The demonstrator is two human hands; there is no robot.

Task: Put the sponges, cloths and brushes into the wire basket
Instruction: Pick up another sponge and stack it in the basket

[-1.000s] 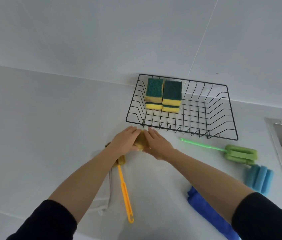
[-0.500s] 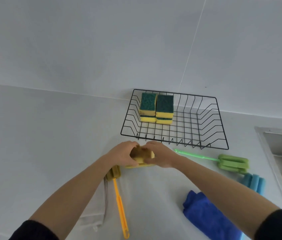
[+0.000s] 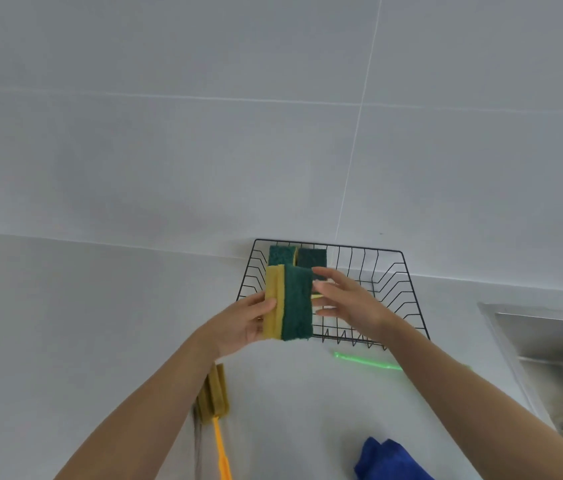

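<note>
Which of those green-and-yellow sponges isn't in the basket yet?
The sponge held up in the left hand; the other sponges already sit inside the wire basket.

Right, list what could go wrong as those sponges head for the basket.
1. The left hand pinches the held sponges by one edge only, and the right hand is open beside them; one could slip out.
2. Sponges already stand in the wire basket at its back left, so the new ones may knock them over.
3. The left forearm passes above the orange brush and could nudge it.
</note>
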